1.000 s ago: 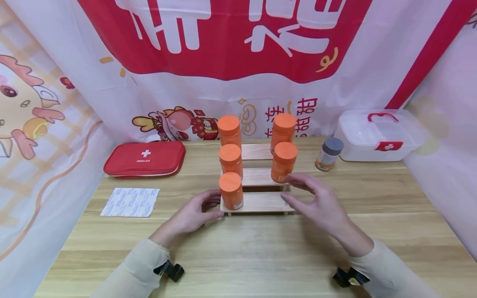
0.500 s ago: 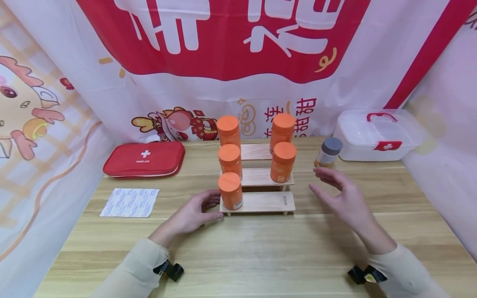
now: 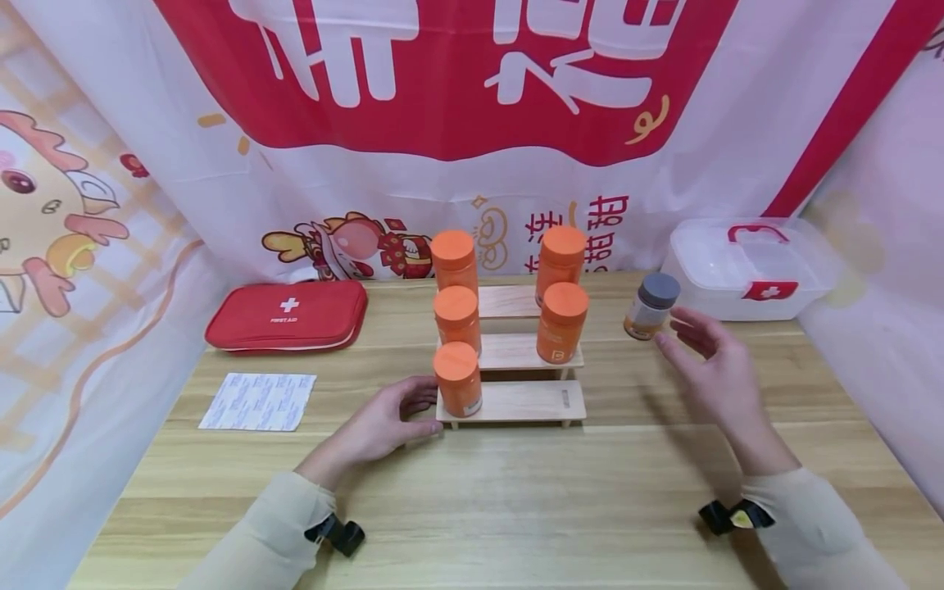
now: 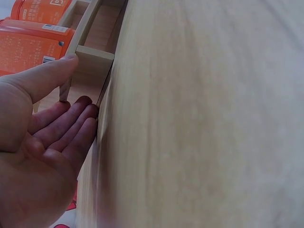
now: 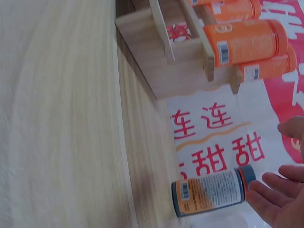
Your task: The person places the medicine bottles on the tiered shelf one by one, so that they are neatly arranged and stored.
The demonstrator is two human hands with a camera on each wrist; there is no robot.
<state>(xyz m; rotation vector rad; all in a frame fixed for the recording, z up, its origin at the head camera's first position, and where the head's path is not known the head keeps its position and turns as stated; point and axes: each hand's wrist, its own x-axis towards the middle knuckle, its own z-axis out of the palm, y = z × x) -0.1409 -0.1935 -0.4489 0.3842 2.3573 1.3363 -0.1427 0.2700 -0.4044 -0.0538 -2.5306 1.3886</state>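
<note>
A three-step wooden stand [image 3: 516, 400] bears several orange bottles, such as the front-left bottle [image 3: 459, 385]; its lowest step has a bottle only at the left end. My left hand [image 3: 387, 422] rests at the stand's front left corner. In the left wrist view, the thumb [image 4: 50, 78] touches the step's edge, with the loosely extended fingers [image 4: 71, 126] beside the stand's end. To the right stands a grey-capped bottle [image 3: 651, 306] with an orange and white label. My right hand [image 3: 715, 369] is beside it, fingers apart, fingertips right at the cap [image 5: 247, 176] in the right wrist view.
A red first aid pouch [image 3: 288, 315] lies at the back left, with a white printed sheet [image 3: 258, 401] before it. At the back right stands a clear white first aid box [image 3: 745, 279]. A printed cloth [image 3: 442, 188] hangs behind the wooden table [image 3: 509, 508].
My right hand has moved from the right-hand orange bottle on the middle step, rightward to the grey-capped bottle. My left hand stays at the stand's corner.
</note>
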